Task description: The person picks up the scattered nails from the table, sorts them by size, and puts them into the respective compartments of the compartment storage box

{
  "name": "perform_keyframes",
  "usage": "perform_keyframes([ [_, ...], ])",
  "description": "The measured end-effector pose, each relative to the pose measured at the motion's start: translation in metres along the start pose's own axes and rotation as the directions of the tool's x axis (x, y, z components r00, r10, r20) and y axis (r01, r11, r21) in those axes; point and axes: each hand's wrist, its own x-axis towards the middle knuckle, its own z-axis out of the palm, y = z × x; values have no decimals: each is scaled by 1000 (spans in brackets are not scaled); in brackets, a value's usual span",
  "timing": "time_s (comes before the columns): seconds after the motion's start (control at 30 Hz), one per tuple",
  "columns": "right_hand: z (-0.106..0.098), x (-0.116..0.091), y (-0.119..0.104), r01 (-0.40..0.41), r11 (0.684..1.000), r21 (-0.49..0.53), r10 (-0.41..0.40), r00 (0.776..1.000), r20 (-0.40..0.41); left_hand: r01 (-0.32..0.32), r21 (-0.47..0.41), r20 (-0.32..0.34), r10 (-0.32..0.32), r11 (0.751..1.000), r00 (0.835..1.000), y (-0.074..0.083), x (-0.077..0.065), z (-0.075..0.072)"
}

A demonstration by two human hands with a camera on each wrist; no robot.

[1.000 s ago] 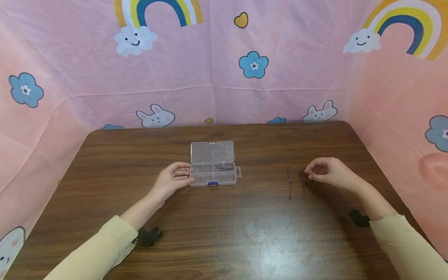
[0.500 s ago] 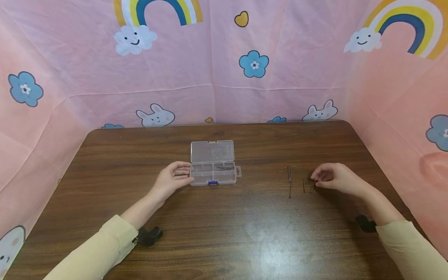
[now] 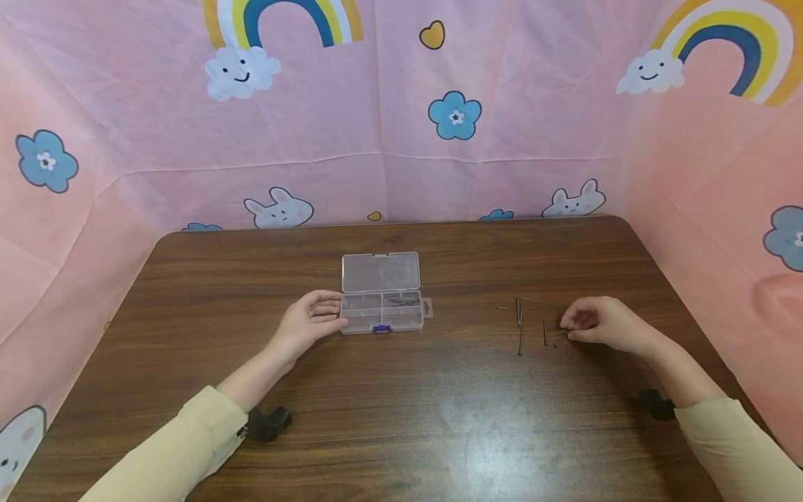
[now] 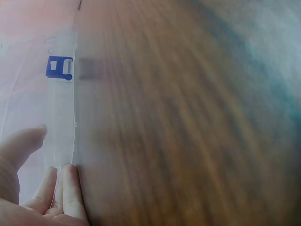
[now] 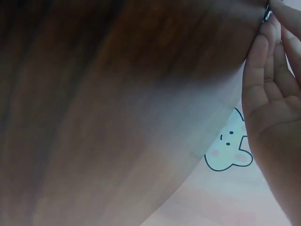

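Observation:
A clear plastic compartment box (image 3: 360,323) with a blue latch (image 3: 381,328) lies on the table, its lid (image 3: 380,272) tipped back. My left hand (image 3: 307,319) holds the box's left end, thumb at the front corner and fingers along the side; the left wrist view shows this from close by. Several nails (image 3: 401,302) lie in the back right compartment. To the right, my right hand (image 3: 599,322) pinches a thin metal nail (image 5: 267,13) between thumb and fingertips, mostly hidden by the fingers. Loose nails (image 3: 520,340) of differing lengths lie left of this hand.
The wooden table (image 3: 401,404) runs back to a pink printed cloth (image 3: 527,84), which also hangs along both sides. A hang tab (image 3: 428,307) sticks out from the box's right end. Black camera mounts (image 3: 270,424) sit at both wrists.
My right hand has moved slightly right and toward me, to the rightmost nail, which it now pinches and has shifted from its place. The left hand and box have stayed put.

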Motion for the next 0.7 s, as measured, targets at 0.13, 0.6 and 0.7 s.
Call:
perform_keyframes([
  [0.13,0,0,1,4,1000,-18,-4,1000,-3,-1,-4,2,1,1000,1000,0,0,0],
  [0.6,1,2,-1,15,997,-78,-16,1000,-11,-1,5,-1,1,1000,1000,0,-1,0],
  [0.7,1,3,-1,17,996,-83,-17,1000,-7,-2,8,1,2,1000,1000,0,0,0],
])
